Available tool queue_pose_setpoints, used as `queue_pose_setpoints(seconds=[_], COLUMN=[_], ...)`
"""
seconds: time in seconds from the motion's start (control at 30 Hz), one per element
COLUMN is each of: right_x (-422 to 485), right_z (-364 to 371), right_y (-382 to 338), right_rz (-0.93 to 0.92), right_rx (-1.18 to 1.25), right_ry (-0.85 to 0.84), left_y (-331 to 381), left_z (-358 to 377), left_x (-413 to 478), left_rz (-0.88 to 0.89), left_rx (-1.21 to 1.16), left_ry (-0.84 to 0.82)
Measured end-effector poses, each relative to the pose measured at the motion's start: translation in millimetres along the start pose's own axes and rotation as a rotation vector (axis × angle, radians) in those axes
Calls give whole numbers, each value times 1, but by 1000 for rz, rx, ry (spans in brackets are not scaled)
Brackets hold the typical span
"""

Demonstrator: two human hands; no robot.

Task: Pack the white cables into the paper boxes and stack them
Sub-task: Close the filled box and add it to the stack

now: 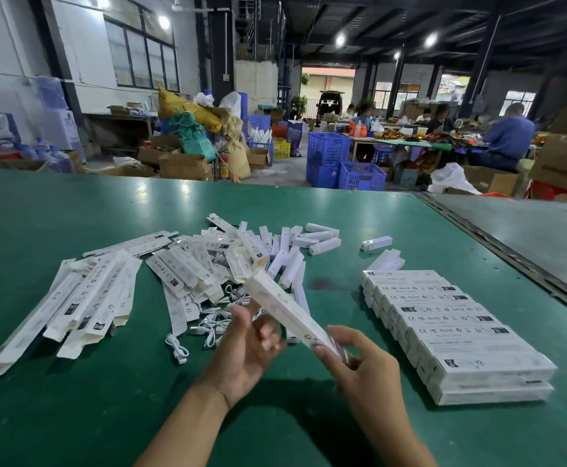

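A long white paper box slants above the green table, held by both hands. My left hand grips its middle from below, fingers curled round it. My right hand pinches its near end. Loose white cables lie on the table just left of my hands, one coiled cable nearer me. Flat, unfilled paper boxes fan out at the left. A neat stack of packed boxes stands in rows at the right.
A heap of boxes and small white cylinders lies behind my hands; one cylinder sits apart. A metal rail edges the table at right. Blue crates, cartons and seated people fill the hall beyond.
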State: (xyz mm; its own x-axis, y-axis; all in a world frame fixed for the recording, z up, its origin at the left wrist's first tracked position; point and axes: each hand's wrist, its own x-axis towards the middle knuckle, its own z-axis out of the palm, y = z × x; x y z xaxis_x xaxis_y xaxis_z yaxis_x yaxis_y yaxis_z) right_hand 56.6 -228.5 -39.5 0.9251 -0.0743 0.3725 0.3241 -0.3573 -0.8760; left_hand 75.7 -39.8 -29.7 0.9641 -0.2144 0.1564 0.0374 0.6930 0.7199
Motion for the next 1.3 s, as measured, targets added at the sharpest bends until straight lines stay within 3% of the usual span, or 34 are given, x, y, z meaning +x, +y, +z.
queue_pose_setpoints(seconds=[0.13,0.33,0.53,0.77,0.87,1.13,1.3], right_x=[-1,11,37,70,69,40,35], right_z=[10,26,38,40,39,30,29], right_y=[2,17,32,40,38,26,27], right_rz=[31,-52,-58,-79,-114,-444,-248], right_rx=[90,-250,-647,-740,-693,-676,-504], right_ry=[-56,-80,-349,-461,-430,-318,-329], left_y=[-13,-5,-4,-8,-8,-12,-14], left_z=[3,-7,-20,-21,-22,-20,-21], left_x=[1,11,15,20,21,24,25], left_rz=[-71,147,289,310,313,296,295], left_rx=[310,123,125,165,183,257,297], left_ry=[88,531,834,859,875,866,872])
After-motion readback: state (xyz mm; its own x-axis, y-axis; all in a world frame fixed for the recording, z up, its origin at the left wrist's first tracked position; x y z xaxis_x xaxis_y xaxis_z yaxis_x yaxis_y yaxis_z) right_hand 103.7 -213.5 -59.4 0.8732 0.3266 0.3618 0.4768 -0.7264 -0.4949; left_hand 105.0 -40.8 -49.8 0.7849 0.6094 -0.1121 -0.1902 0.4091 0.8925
